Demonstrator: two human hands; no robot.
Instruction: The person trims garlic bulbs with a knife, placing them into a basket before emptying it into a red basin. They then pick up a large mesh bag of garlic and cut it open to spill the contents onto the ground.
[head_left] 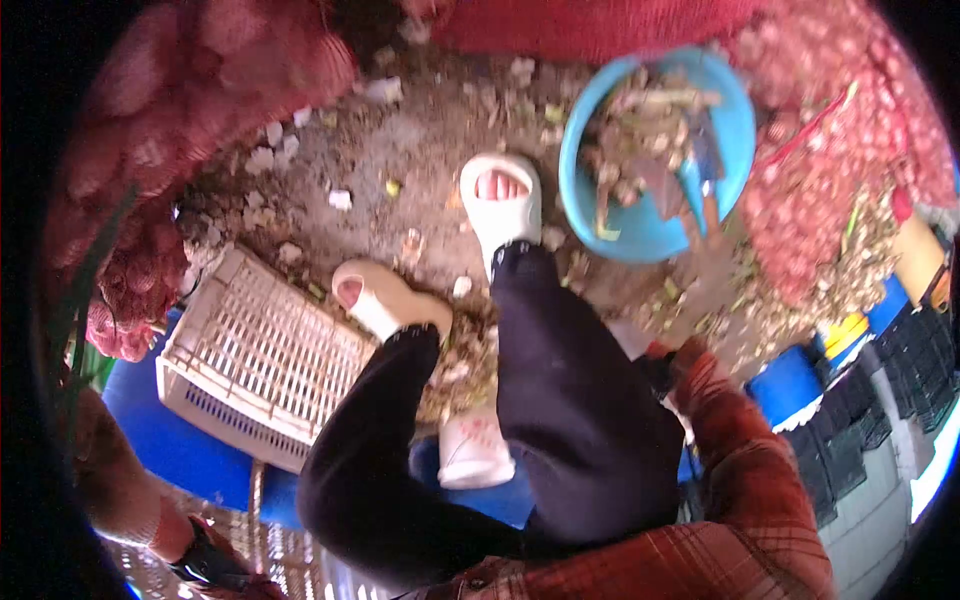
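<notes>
At the lower left edge is my left hand (125, 490), with a dark strap at its wrist; its fingers fade into the dark rim. Thin green stalks (95, 270) stand out just above it, beside a red mesh sack (130, 200). My right hand (686, 362) is by my right knee, fingers curled at a small dark object (655, 372) that is too blurred to name. Above this hand lies a blue basin (628, 243) holding dry stalks and scraps. Two trowels (660, 185) lean in the basin, handles over its near rim.
A white slatted plastic crate (270, 325) stands tilted at my left. Between my legs is a white tub (475, 452). Pink mesh sacks (820, 190) of bulbs lie at the right. Husks and peelings litter the ground (400, 140). A blue container (785, 388) is at the right.
</notes>
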